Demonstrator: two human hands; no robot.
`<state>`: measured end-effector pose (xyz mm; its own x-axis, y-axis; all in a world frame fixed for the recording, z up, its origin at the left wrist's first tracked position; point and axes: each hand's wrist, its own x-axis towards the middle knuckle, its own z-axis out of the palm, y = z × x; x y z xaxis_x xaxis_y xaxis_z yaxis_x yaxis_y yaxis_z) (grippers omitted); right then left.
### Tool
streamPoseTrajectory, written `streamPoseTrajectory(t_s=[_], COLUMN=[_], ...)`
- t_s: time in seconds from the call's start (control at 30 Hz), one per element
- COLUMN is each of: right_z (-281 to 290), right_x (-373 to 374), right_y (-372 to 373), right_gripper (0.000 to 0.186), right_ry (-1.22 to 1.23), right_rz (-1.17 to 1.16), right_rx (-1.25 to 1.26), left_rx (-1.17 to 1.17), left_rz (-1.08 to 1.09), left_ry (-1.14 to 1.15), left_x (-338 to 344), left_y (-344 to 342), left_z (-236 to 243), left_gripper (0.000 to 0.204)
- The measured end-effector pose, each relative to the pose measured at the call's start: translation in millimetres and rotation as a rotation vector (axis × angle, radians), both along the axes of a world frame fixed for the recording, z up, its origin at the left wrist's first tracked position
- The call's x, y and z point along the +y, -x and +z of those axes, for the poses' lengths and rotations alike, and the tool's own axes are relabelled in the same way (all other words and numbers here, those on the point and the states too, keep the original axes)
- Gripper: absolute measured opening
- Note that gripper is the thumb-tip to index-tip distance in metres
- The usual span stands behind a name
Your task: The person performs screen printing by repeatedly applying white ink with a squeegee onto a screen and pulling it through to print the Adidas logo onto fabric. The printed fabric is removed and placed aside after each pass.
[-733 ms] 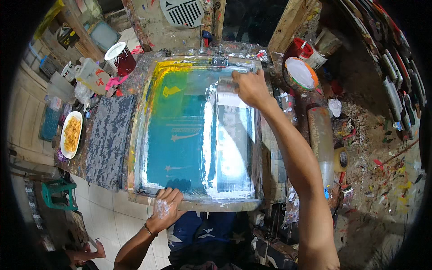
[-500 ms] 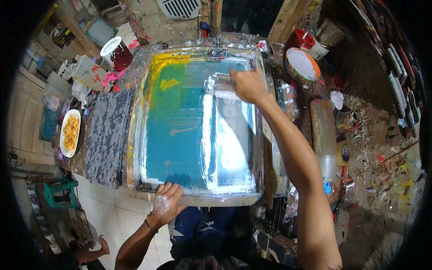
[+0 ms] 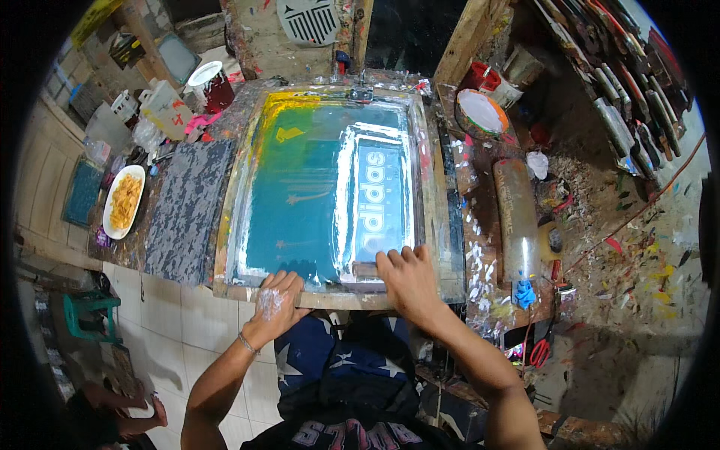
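A silk-screen frame (image 3: 341, 301) with teal mesh (image 3: 289, 225) lies on the bench in front of me, hinged at its far edge. My left hand (image 3: 276, 304) grips the frame's near edge, fingers curled over the rim, white paint on its back. My right hand (image 3: 409, 289) is closed around a squeegee (image 3: 365, 271) at the near right part of the mesh; the fist hides much of it. White ink (image 3: 346, 172) borders a stencil panel (image 3: 373, 195) with pale lettering. Yellow and green stains mark the mesh's far left corner.
Left of the frame lies a grey camouflage-patterned board (image 3: 180, 206), beside a plate of food (image 3: 124, 202). A dark red paint tub (image 3: 214, 90) stands far left. To the right are a bowl of white ink (image 3: 482, 112), a cylinder (image 3: 516, 214) and red-handled scissors (image 3: 540, 352).
My right hand has drawn the squeegee from the far end of the screen to the near end. The pale lettering is now uncovered. My left hand stays on the frame's near edge.
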<state>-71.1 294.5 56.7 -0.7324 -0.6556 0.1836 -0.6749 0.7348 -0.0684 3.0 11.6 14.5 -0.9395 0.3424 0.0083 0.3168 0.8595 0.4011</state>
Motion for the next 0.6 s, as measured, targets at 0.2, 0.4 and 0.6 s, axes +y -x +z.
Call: streamPoseTrajectory(t_s=[0.2, 0.4, 0.6], right_z=[-2.6, 9.8, -15.3], right_x=[-3.6, 1.9, 6.2], right_y=[12.4, 15.7, -14.8], right_gripper=[0.018, 0.018, 0.020], right_ry=[0.037, 0.099, 0.085], right_rz=[-0.041, -0.051, -0.027], right_rx=[0.027, 0.026, 0.078], left_rx=[0.029, 0.073, 0.055], left_rz=[0.019, 0.015, 0.012], left_ry=[-0.010, -0.011, -0.044], left_x=[-0.4, 1.1, 0.9], left_y=[-1.6, -3.0, -2.2], left_z=[-3.8, 0.0, 0.6], left_gripper=[0.048, 0.048, 0.046])
